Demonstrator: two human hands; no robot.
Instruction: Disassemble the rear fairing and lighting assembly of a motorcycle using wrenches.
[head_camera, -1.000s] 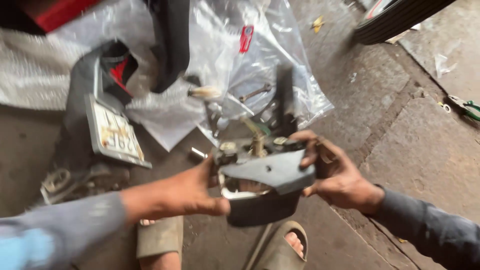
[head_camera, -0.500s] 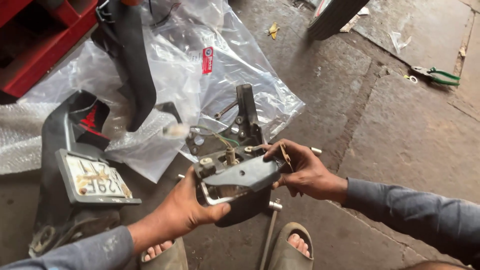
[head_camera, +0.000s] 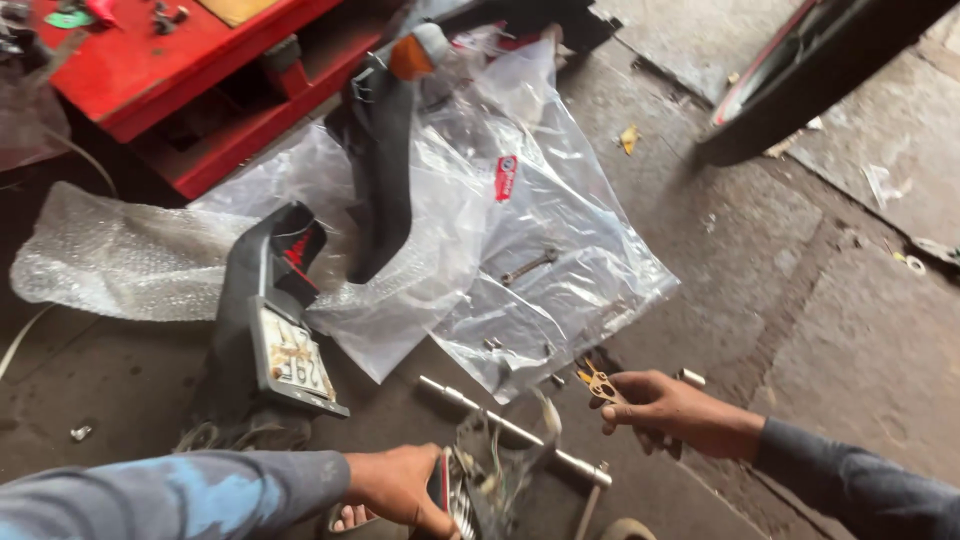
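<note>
Concrete floor: clear plastic bag (head_camera: 540, 250) (spanner (head_camera: 527, 266) inside), right hand (head_camera: 665, 408) clamped on keys (head_camera: 597, 383)

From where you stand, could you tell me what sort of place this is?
Probably a motorcycle repair workshop: a black mudguard with its number plate lies on the stained concrete floor, a spanner rests on plastic sheeting, and a wheel stands nearby.

Bare floor (head_camera: 800, 330) lies open right of the plastic sheet (head_camera: 540, 260); left, a mudguard (head_camera: 265, 330) blocks passage.
</note>
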